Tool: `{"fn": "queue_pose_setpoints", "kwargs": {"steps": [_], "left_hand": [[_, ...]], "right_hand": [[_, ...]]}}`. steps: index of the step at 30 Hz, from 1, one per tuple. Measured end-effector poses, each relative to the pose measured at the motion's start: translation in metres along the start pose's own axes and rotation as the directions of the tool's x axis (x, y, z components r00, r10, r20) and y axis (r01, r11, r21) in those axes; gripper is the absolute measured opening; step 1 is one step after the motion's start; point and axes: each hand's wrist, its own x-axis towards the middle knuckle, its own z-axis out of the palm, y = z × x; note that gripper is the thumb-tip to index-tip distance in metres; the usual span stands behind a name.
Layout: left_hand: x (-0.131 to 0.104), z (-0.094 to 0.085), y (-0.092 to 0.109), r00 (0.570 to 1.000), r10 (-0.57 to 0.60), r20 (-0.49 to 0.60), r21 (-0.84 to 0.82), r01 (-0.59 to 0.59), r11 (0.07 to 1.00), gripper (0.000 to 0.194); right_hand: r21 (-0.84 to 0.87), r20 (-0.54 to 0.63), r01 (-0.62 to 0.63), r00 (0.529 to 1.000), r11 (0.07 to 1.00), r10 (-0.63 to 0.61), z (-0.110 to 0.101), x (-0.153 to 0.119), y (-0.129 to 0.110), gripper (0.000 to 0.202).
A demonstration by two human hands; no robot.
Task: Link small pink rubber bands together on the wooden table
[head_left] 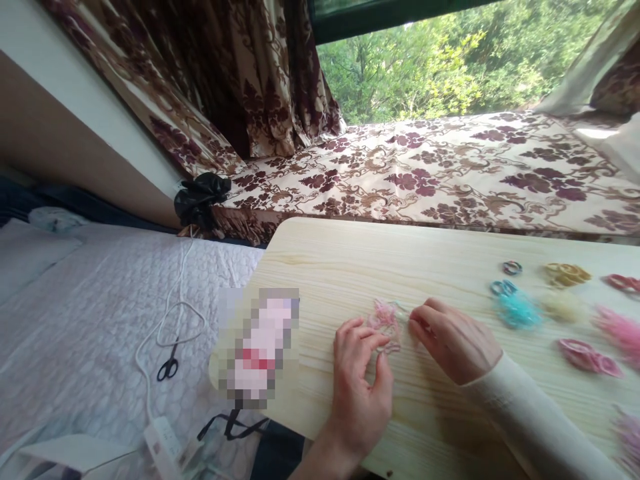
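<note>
A small tangled heap of pink hair ties [386, 315] lies on the wooden table, a little right of the middle of the view. My left hand [356, 380] rests at its near left side, fingers apart and the fingertips touching the edge of the heap. On the heap's right, my right hand [453, 340] is closed in a pinch. A pale green hair tie [400, 308] stretches from the heap to those fingertips, which partly hide its end.
Grouped hair ties lie to the right: turquoise [515, 307], mustard [567, 274], cream [564, 305] and pink [589, 357]. A blurred-out pink object [263, 347] sits at the table's left edge. Scissors [168, 369] and a power strip [164, 445] are on the bed.
</note>
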Motion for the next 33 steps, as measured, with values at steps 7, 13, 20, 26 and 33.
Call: {"fn": "queue_pose_setpoints", "kwargs": {"steps": [7, 13, 20, 26, 33], "left_hand": [[0.0, 0.001, -0.002, 1.0, -0.003, 0.005, 0.006, 0.003, 1.0, 0.029], [0.001, 0.0, -0.001, 1.0, -0.006, -0.006, 0.006, 0.006, 1.0, 0.029], [0.001, 0.0, 0.0, 1.0, -0.003, -0.022, 0.009, 0.003, 1.0, 0.029], [0.0, 0.0, -0.001, 1.0, -0.004, -0.015, 0.001, 0.004, 1.0, 0.028], [0.001, -0.001, 0.0, 1.0, -0.006, -0.017, -0.001, 0.006, 1.0, 0.029]], "right_hand": [[0.089, -0.114, 0.041, 0.993, 0.995, -0.031, -0.004, -0.012, 0.006, 0.029], [0.117, -0.129, 0.034, 0.991, 0.993, -0.018, -0.003, -0.009, 0.01, 0.021], [0.124, -0.21, 0.085, 0.976, 0.989, -0.058, -0.006, -0.007, 0.014, 0.024], [0.188, -0.226, 0.092, 0.973, 0.978, -0.048, -0.011, -0.009, 0.014, 0.022], [0.276, -0.237, 0.034, 0.971, 0.96, 0.033, -0.01, -0.007, 0.013, 0.014]]}}
